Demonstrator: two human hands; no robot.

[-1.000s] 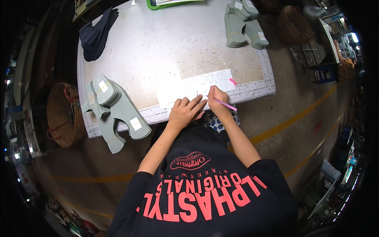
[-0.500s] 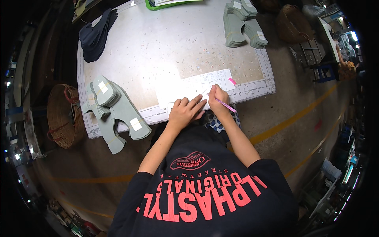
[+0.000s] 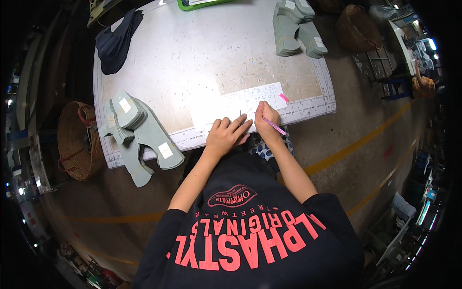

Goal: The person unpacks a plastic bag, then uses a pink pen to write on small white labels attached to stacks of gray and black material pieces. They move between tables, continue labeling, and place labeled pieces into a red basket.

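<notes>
A purple striped pen (image 3: 275, 126) is pinched in my right hand (image 3: 266, 119), which rests at the lower right part of a white paper sheet (image 3: 231, 101). The tip is hidden behind my fingers. My left hand (image 3: 225, 134) lies flat on the sheet's near edge with its fingers spread. A small pink tag (image 3: 284, 98) sits at the right end of the sheet, beyond my right hand. Part of the sheet shows ruled lines and handwriting; its left part is washed out by glare.
The white table (image 3: 163, 58) carries stacked grey cut pieces (image 3: 139, 115) at left, overhanging the near edge, and more grey stacks (image 3: 288, 33) at far right. Dark cut pieces (image 3: 117, 42) lie far left, a green tray (image 3: 202, 6) at the back. Wicker baskets (image 3: 76, 144) stand beside the table.
My right hand has shifted very slightly, the pen with it. My left hand stays in place on the sheet.
</notes>
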